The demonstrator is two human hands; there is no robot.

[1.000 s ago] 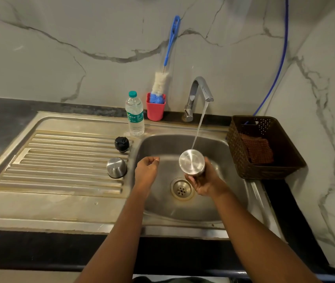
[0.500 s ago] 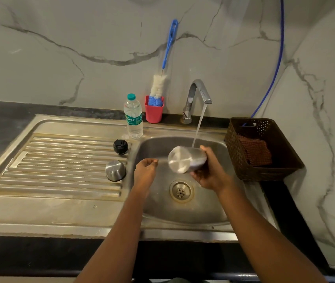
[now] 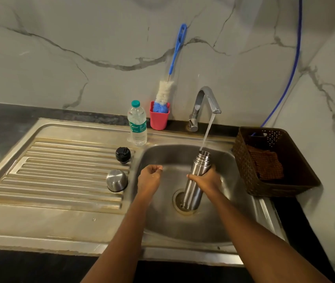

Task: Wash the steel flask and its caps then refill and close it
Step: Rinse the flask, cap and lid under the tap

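right hand grips steel flask, hiding its middle | drain half-hidden

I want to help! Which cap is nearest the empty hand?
The shiny steel cap, just beside the left hand; the black cap sits farther back.
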